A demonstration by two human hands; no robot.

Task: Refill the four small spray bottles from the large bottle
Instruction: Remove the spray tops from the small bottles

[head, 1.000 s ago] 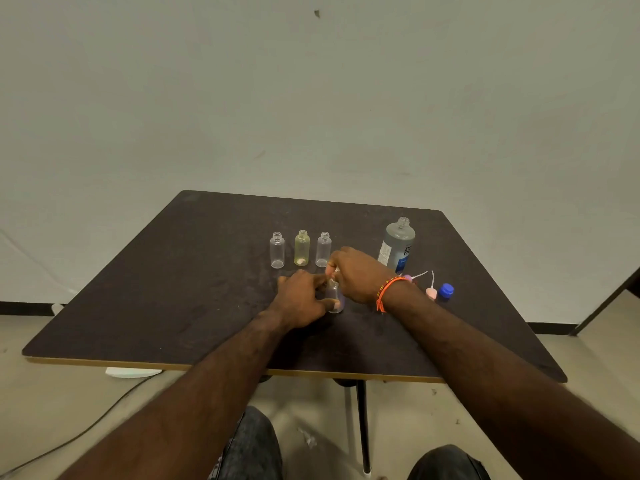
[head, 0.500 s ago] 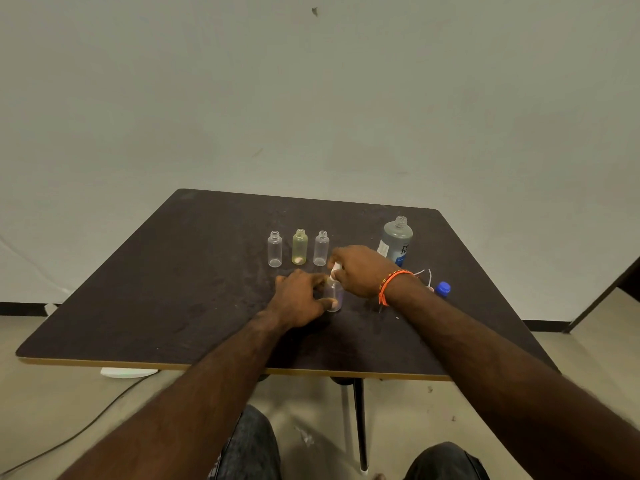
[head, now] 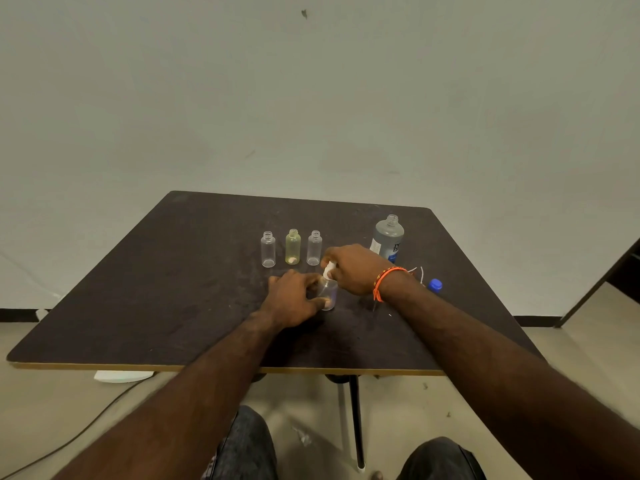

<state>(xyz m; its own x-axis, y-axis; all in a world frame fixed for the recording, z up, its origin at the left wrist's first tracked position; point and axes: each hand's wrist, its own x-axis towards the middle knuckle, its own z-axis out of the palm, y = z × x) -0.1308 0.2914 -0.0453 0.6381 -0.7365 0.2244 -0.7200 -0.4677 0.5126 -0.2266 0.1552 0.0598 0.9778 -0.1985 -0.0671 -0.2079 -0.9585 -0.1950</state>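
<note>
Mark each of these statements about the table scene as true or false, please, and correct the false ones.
1. Three small clear plastic bottles stand uncapped in a row. True.
2. The large grey bottle with the blue label lies on its side. False: it stands upright and has no cap on.
3. The left hand grips the fourth small clear bottle on the dark brown table. True.
4. The right hand holds the round blue cap. False: the cap lies on the table beside the wrist; the fingers pinch the white spray top on the fourth bottle.
5. The middle bottle of the row looks yellowish. True.
</note>
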